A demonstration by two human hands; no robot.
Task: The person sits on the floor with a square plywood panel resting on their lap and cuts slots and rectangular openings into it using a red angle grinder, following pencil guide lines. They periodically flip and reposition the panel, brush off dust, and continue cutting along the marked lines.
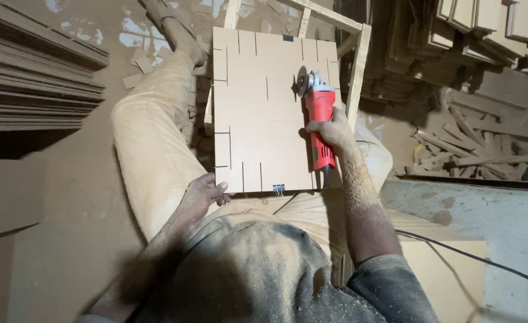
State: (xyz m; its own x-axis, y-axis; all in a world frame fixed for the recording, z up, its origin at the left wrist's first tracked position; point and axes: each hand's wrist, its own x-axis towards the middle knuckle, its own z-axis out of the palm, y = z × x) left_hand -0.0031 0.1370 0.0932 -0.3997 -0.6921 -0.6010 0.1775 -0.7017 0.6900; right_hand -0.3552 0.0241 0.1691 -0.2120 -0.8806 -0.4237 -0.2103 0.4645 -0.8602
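Right hand closed around the body of one red angle grinder, its disc on a flat tan fibreboard panel scored with short slots. Left hand, fingers loosely curled, rests at the panel's near-left corner. One metal binder clip grips the near edge; the panel lies on a pale wooden frame.

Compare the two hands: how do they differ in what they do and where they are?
The right hand grips a red angle grinder on the board's right side; the left hand holds no tool and rests at the board's near left corner. The right hand lies farther up the board, the left nearer the body. Both are bare and dusty.
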